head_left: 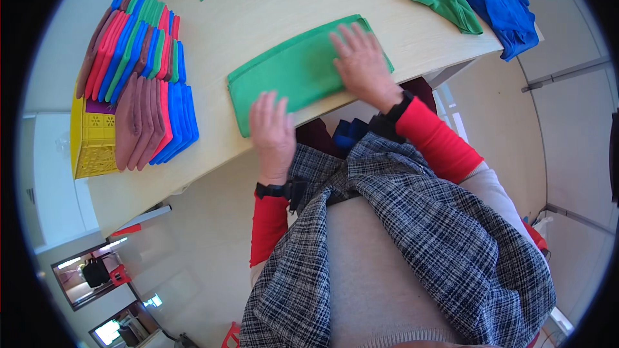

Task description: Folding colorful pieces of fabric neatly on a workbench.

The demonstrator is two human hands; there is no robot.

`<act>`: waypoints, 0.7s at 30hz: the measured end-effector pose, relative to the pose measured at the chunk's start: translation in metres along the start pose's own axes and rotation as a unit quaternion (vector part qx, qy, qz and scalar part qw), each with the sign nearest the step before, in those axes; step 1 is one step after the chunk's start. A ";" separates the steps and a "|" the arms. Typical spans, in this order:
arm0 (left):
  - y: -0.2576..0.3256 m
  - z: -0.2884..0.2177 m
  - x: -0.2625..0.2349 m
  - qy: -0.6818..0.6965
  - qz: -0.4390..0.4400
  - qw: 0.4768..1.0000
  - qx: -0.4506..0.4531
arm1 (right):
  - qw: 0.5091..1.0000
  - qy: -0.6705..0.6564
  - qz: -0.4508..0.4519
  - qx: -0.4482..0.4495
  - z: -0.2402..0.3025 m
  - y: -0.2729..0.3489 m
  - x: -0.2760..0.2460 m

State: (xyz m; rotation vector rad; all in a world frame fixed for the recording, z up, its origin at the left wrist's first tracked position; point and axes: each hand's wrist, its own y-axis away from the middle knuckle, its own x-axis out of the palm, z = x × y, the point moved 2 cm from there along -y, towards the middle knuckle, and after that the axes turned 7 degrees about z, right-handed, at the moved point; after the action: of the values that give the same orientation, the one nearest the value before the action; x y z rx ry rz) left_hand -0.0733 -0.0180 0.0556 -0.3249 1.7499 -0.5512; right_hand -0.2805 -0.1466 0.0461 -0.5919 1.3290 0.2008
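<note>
Hands are laid flat on the green cloth at mid-frame on the bench: left hand at its near corner, right hand at its right end, fingers spread, pinning it smooth. Folded stacks are kept upper left.

- We count one folded green cloth lying flat on the table.
- We count two hands: left hand and right hand.
- We count one yellow crate.
- We count three loose cloth heaps; stacked folded cloths too many to count.
</note>
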 end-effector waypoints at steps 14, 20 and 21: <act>0.010 -0.008 0.032 -0.004 0.072 0.997 0.026 | 0.997 -0.063 0.014 -0.036 -0.005 0.014 0.019; 0.020 0.019 0.019 -0.006 0.046 0.999 -0.010 | 0.999 -0.020 0.008 0.024 -0.047 0.025 0.012; 0.021 0.023 0.017 -0.009 0.043 0.999 -0.021 | 1.000 -0.018 0.006 0.022 -0.052 0.026 0.010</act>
State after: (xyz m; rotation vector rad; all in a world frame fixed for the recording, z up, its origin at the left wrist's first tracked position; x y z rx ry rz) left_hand -0.0535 -0.0135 0.0265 -0.2815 1.7519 -0.4475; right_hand -0.3346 -0.1539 0.0233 -0.5398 1.2998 0.1909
